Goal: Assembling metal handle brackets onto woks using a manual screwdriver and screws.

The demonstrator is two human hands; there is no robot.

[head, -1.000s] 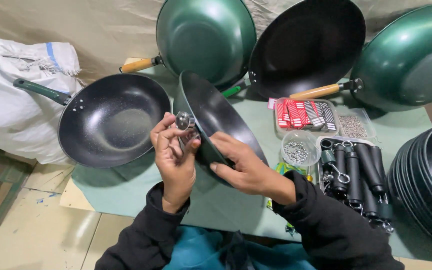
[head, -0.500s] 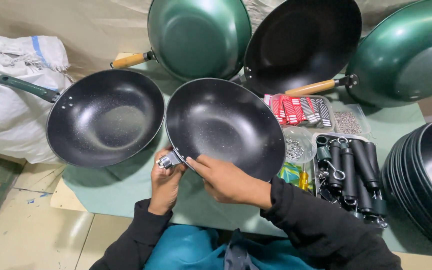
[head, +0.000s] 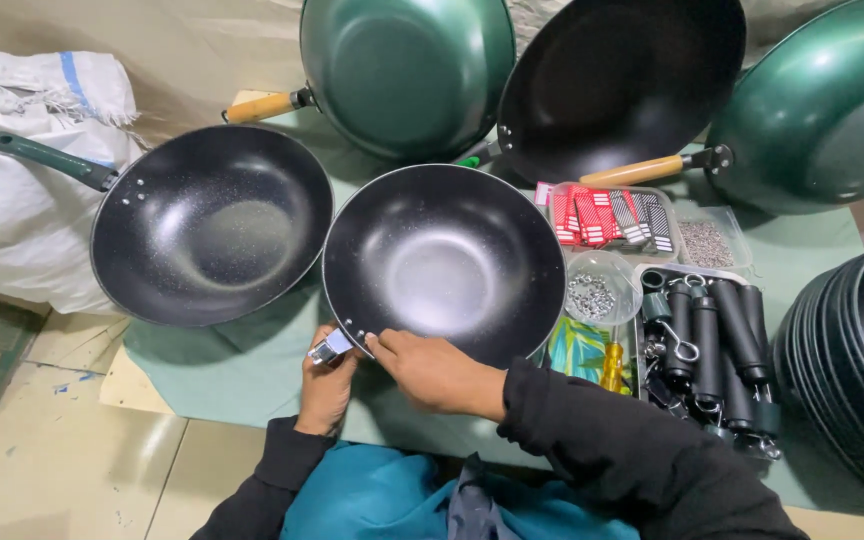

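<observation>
Fingers of our left hand [head: 326, 385] were closed around the metal bracket [head: 331, 347] at the black pan [head: 444, 262] rim, above the desk [head: 232, 365]. Our right hand [head: 432, 368] pinched the rim beside it. We judged the bracket could slip, because the pan was not steady.

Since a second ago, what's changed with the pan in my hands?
The black pan was tipped up on edge; it now lies flat, open side up. The left hand holds its metal bracket, the right hand its rim. The handled pan and green woks stayed.
</observation>
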